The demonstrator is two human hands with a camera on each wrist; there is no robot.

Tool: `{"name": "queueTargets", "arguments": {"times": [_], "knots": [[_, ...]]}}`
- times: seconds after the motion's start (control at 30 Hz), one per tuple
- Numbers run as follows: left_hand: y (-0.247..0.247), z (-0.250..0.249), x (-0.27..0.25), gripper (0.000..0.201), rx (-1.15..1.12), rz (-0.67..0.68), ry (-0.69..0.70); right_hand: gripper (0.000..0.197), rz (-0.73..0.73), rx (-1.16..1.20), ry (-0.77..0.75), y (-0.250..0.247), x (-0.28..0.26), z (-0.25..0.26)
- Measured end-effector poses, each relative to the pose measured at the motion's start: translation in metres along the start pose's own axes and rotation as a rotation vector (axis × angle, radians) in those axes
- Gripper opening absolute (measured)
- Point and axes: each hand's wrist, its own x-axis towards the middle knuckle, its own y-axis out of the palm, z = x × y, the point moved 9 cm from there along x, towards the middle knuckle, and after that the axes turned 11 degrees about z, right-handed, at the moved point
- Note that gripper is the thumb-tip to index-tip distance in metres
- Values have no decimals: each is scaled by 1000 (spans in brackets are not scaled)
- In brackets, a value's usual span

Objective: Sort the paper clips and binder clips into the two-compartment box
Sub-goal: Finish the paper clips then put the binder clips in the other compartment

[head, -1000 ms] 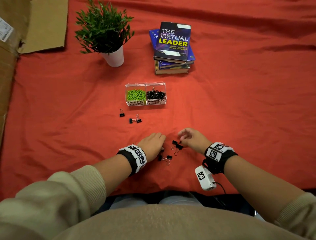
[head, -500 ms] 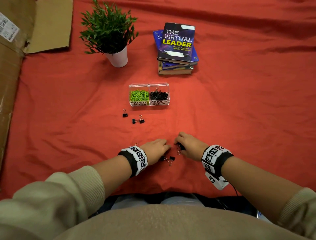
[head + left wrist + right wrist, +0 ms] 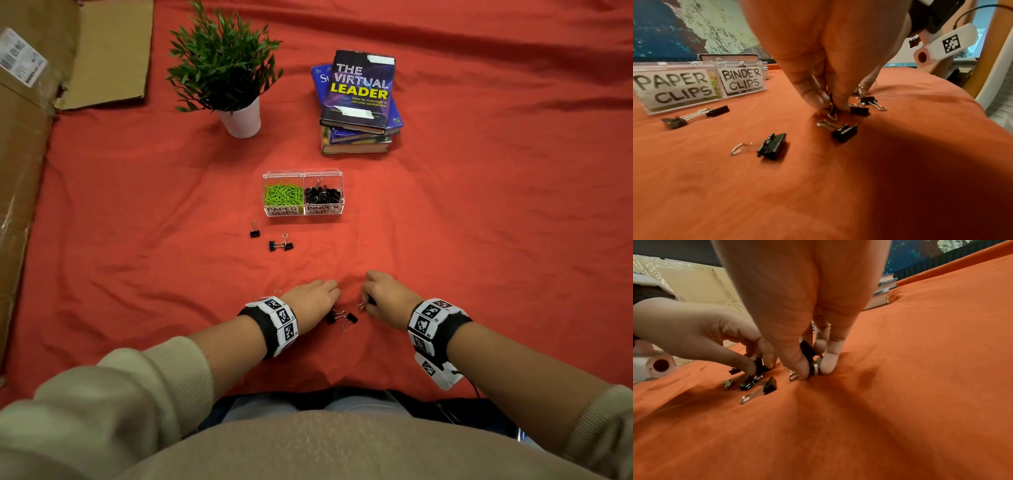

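1. Both grips are closed on binder clips: the left hand (image 3: 310, 301) pinches one black binder clip (image 3: 832, 108) between thumb and fingertips (image 3: 813, 95) right at the cloth, and the right hand (image 3: 385, 296) pinches another binder clip (image 3: 807, 350) between thumb and fingers (image 3: 830, 361), its wire loop touching the cloth.
2. Between the two hands, at 6 o'clock of the scene, two loose clips (image 3: 342, 318) lie on the red cloth (image 3: 479, 240), just beside the left hand's fingers and near the right hand.
3. In the left wrist view two more black clips (image 3: 844, 132) and (image 3: 772, 146) lie flat on the cloth nearer the camera, handles pointing toward 9 o'clock.
4. At 11 o'clock from the hands, well apart from them, a single clip (image 3: 254, 230) and a linked pair (image 3: 281, 243) lie close to the box's front.
5. Up at 12 o'clock from the hands stands the clear two-compartment box (image 3: 303, 214); the compartment labelled PAPER CLIPS holds green paper clips (image 3: 282, 195), the one labelled BINDER CLIPS holds black binder clips (image 3: 323, 195).
6. Beyond the box, a stack of books (image 3: 359, 102) sits at 1 o'clock and a potted plant (image 3: 233, 78) in a white pot at 11 o'clock.
7. Flattened cardboard (image 3: 102, 51) lies at the 10 o'clock edge of the cloth.
8. Marker-patterned bands wrap each wrist, and beige sleeves (image 3: 137, 377) cover the forearms.
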Motion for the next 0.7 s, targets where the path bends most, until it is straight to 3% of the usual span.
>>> {"name": "queueTargets", "arguments": {"times": [0.37, 0.6, 0.7], "knots": [[1, 0, -6, 29, 12, 1, -59, 14, -86, 24, 67, -6, 1, -9], [2, 0, -5, 30, 24, -46, -55, 9, -96, 76, 1, -5, -3, -7], [7, 8, -3, 23, -18, -34, -63, 23, -148, -1, -71, -2, -8, -4]]}}
